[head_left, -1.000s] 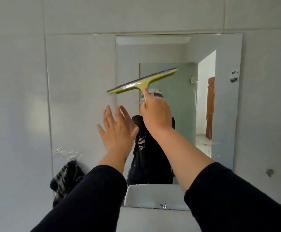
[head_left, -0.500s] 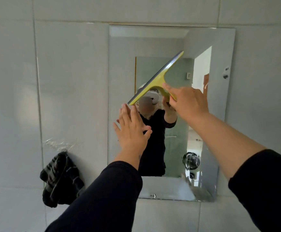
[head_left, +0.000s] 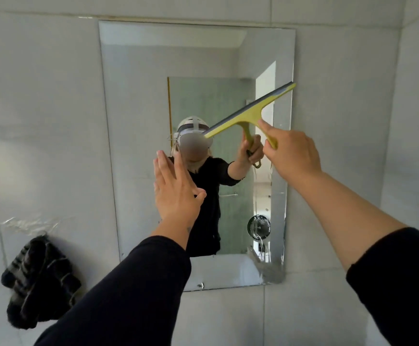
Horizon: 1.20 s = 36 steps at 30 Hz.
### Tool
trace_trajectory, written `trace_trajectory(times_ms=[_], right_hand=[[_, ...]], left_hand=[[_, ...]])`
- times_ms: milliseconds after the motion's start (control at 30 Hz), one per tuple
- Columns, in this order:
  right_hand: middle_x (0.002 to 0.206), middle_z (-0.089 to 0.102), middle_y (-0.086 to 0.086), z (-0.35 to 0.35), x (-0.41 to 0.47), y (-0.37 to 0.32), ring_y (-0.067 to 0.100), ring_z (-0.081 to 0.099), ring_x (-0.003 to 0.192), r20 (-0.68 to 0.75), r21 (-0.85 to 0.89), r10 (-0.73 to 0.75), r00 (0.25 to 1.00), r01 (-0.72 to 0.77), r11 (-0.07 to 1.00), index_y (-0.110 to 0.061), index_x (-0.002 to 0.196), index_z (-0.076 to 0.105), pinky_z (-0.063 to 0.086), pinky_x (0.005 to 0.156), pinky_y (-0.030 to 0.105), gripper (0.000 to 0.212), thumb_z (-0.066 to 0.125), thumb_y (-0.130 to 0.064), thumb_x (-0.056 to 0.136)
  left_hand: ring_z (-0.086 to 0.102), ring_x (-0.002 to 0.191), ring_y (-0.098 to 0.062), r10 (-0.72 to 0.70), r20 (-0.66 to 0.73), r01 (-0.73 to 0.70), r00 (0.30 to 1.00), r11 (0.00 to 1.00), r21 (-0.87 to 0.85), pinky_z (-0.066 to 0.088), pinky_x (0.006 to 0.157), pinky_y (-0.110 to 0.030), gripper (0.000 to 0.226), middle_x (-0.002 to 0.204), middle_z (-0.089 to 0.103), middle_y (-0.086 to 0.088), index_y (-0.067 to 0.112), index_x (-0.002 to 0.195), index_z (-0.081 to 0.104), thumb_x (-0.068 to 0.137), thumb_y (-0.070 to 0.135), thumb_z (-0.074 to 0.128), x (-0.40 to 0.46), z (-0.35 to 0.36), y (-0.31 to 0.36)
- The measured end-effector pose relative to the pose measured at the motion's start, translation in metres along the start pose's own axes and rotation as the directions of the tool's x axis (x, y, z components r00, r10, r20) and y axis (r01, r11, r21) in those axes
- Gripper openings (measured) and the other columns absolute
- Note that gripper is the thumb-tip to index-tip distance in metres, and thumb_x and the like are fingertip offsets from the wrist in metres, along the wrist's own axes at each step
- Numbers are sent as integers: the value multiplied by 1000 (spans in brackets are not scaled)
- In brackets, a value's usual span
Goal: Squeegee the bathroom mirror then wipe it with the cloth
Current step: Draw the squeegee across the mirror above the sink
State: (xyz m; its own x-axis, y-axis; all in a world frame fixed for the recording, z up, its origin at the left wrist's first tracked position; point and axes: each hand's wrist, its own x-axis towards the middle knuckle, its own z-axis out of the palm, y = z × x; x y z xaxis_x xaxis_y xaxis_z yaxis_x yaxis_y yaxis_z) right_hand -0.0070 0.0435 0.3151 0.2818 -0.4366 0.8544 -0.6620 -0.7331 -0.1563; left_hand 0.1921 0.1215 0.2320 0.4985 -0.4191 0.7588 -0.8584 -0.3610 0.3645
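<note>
A frameless rectangular mirror [head_left: 138, 101] hangs on the grey tiled wall. My right hand [head_left: 294, 156] grips the handle of a yellow squeegee [head_left: 243, 118], whose grey blade lies tilted against the right half of the glass, its upper end at the mirror's right edge. My left hand [head_left: 176, 191] is held up flat in front of the mirror's middle, fingers straight and slightly apart, holding nothing. A dark striped cloth [head_left: 36, 283] hangs on the wall at the lower left, below a strip of clear tape.
Grey wall tiles [head_left: 41, 121] surround the mirror on all sides. The glass reflects a person in black, a doorway and a small fan. A smeared wet patch [head_left: 270, 270] marks the mirror's lower right corner.
The squeegee has moved from the mirror's upper middle to the right side, its blade tilting steeper then settling at the right edge. The view came closer and shifted right. My left hand stayed raised.
</note>
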Motion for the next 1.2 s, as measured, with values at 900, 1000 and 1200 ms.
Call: trace_trajectory(times_ms=[900,1000,1200], right_hand=[[101,69,7,90,-74,-146,26,63,92,50,508,368,929,-340,791,-25,144,37,45,68,29,48,44,-19,97],[92,68,11,99,-77,-158,31,60,94,55,426,253,966,-252,869,-26,145,36,42,62,31,50,45,-19,96],[104,66,6,105,-78,-154,30,62,90,129,212,-53,990,25,977,-32,145,30,44,62,35,53,43,-16,96]], left_hand=[[-8,147,-26,-38,9,36,999,984,174,14,116,-54,102,159,-9,-10,19,150,-3,81,51,65,-9,-57,-69],[-8,147,-26,-45,6,43,999,981,188,13,116,-54,102,159,-10,-10,19,151,-5,82,51,63,-10,-61,-78],[-6,147,-28,-43,2,42,999,981,189,13,116,-54,101,159,-10,-9,19,151,-5,83,50,63,-12,-62,-92]])
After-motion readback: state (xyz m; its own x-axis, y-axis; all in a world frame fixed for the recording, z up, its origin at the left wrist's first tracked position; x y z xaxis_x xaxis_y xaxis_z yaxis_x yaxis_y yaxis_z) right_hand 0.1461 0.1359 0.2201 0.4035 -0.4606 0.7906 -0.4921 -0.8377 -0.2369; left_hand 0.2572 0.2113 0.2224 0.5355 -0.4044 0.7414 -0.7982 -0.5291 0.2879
